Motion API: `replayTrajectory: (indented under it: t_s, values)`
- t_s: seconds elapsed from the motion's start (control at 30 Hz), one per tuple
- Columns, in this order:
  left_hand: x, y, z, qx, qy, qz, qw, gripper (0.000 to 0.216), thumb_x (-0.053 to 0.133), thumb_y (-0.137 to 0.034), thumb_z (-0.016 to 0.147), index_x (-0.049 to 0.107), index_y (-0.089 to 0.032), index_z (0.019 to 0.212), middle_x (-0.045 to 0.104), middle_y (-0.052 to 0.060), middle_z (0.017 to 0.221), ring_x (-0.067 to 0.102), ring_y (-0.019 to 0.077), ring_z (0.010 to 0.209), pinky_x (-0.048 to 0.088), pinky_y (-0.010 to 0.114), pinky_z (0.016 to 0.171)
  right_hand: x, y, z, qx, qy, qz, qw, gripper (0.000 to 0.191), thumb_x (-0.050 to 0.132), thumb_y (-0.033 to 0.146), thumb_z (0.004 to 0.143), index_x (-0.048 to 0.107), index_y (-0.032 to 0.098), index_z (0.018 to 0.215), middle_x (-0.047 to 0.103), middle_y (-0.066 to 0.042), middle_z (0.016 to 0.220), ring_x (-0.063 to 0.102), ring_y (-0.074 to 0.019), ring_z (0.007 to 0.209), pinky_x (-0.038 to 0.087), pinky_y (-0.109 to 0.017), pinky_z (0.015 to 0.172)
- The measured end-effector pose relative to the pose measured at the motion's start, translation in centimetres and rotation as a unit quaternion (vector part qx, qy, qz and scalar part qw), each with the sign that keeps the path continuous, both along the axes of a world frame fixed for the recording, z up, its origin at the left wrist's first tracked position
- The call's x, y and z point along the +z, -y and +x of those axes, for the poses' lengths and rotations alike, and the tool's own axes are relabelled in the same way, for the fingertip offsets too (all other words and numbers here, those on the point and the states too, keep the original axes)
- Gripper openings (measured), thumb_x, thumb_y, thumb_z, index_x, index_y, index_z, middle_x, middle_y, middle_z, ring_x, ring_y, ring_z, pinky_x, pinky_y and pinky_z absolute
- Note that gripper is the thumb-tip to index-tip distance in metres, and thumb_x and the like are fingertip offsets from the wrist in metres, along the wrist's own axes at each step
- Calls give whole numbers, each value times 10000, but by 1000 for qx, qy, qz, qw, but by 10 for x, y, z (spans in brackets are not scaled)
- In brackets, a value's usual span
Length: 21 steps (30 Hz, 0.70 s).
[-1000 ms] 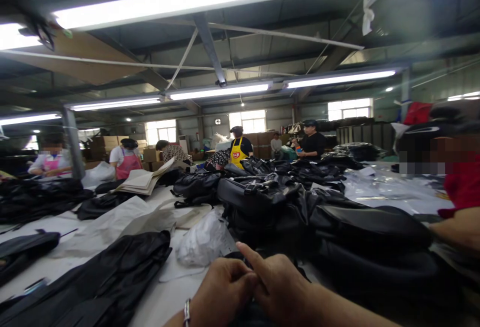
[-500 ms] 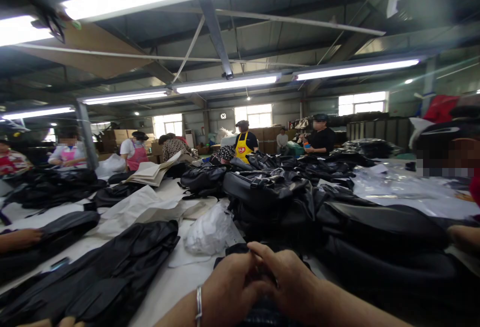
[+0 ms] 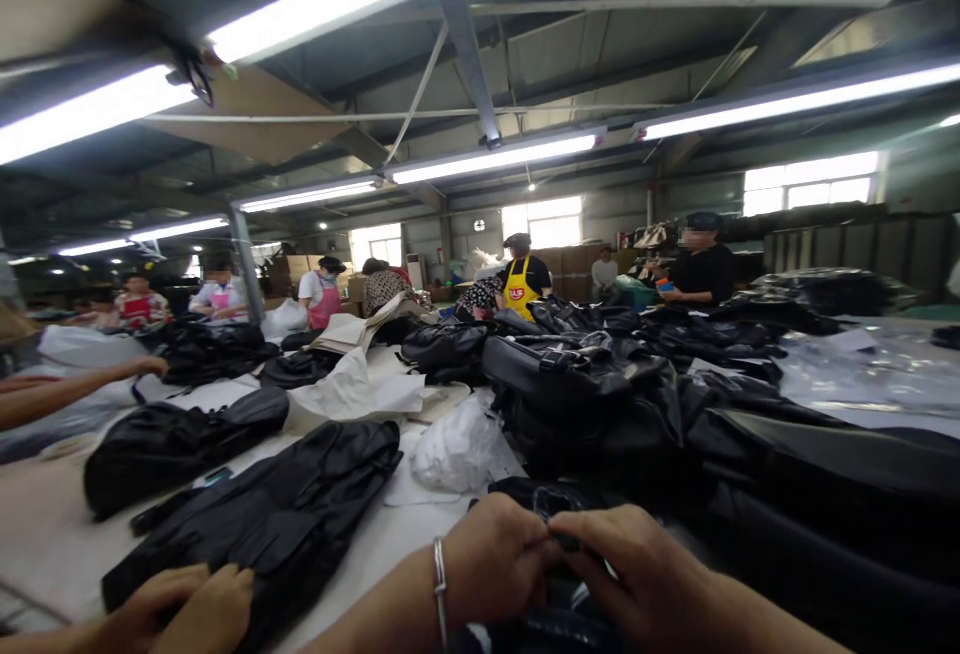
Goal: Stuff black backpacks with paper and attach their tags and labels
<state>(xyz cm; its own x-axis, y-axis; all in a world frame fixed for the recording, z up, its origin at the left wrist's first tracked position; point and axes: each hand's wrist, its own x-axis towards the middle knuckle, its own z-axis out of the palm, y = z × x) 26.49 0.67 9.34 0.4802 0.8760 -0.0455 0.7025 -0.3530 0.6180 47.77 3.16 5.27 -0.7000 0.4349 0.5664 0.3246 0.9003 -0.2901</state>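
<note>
My left hand (image 3: 499, 559), with a silver bangle on its wrist, is closed over a black bag (image 3: 517, 486) at the bottom middle. My right hand (image 3: 637, 564) meets it fingertip to fingertip, thumb and fingers pinched together on the same bag. The exact part between the fingers is mostly hidden; shiny dark material shows below and just behind them. Beyond my hands sits a crumpled clear plastic bag (image 3: 465, 444). A large black backpack (image 3: 585, 404) stands just past it on the right.
At the lower left, another person's hands (image 3: 199, 599) rest on a flat black bag (image 3: 300, 524). Another person's arm (image 3: 90, 384) reaches in above. White sheets (image 3: 360, 384) lie mid-table. More black bags (image 3: 825, 464) crowd the right, and several people stand across the room.
The view has turned left, so everything sits further right. My hands have shifted from interlaced to fingertips pinched side by side. The co-worker's hands on the flat bag have come into fuller view.
</note>
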Motion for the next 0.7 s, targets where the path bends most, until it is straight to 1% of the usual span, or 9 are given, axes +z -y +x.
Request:
replayTrajectory:
  t_s: [0.13, 0.2, 0.3, 0.33, 0.4, 0.47, 0.53, 0.6, 0.7]
  values:
    - [1, -5, 0, 6, 2, 53, 999, 353, 417, -337, 930, 632, -158, 715, 553, -27, 506, 469, 88, 472, 314, 181, 473, 7, -3, 1, -14, 5, 8, 1000, 250, 441, 262, 987, 665, 165, 1037, 634, -41, 753, 585, -141, 648, 401, -235, 599]
    - [3, -8, 2, -22, 10, 68, 997, 368, 405, -358, 945, 616, -157, 721, 558, -31, 528, 469, 83, 490, 314, 179, 492, 11, -7, 1, -8, -9, -7, 1000, 285, 427, 275, 1002, 685, 163, 951, 618, -28, 720, 566, -123, 622, 387, -222, 588]
    - [6, -18, 1, -54, 22, 81, 995, 408, 397, -402, 954, 576, -155, 683, 570, -29, 562, 492, 82, 523, 340, 177, 533, 15, -19, 7, -12, -17, -25, 999, 247, 457, 234, 984, 682, 161, 914, 650, -21, 751, 595, -117, 671, 408, -204, 643]
    - [7, -24, 0, -50, 24, 77, 995, 415, 399, -417, 951, 571, -155, 680, 576, -26, 565, 502, 86, 529, 349, 180, 540, 15, -25, 11, -33, -3, -20, 999, 235, 465, 214, 973, 679, 161, 894, 656, -20, 756, 602, -120, 685, 411, -203, 655]
    - [5, -38, -4, -22, 30, 50, 998, 394, 421, -437, 931, 583, -156, 706, 597, -20, 568, 528, 101, 538, 369, 189, 548, 16, -36, 20, -111, 60, 12, 992, 225, 481, 188, 947, 668, 160, 825, 655, -26, 752, 605, -136, 687, 408, -218, 648]
    - [-1, -54, -9, 11, 32, 14, 999, 349, 457, -429, 894, 595, -154, 729, 620, -9, 579, 557, 118, 553, 391, 198, 552, 15, -46, 30, -200, 153, 52, 966, 193, 504, 177, 913, 654, 157, 793, 653, -47, 764, 611, -165, 680, 403, -244, 623]
    - [-12, -71, -13, 26, 26, -8, 999, 313, 478, -403, 859, 601, -150, 721, 636, 3, 599, 576, 130, 570, 407, 205, 554, 14, -55, 35, -255, 237, 71, 935, 150, 515, 163, 880, 652, 151, 820, 658, -81, 812, 627, -205, 708, 410, -269, 614]
    - [-26, -88, -13, 26, 15, -17, 999, 297, 476, -380, 837, 626, -145, 732, 652, 12, 627, 578, 135, 571, 408, 208, 541, 12, -63, 34, -267, 284, 67, 919, 142, 517, 141, 853, 658, 144, 870, 661, -109, 864, 642, -238, 772, 435, -287, 638]
    - [-46, -112, -9, 11, -11, -21, 1000, 283, 485, -337, 801, 690, -142, 796, 676, 16, 681, 585, 141, 599, 408, 214, 547, 4, -78, 22, -254, 307, 48, 916, 154, 547, 126, 815, 679, 137, 894, 670, -125, 890, 656, -255, 819, 472, -298, 673]
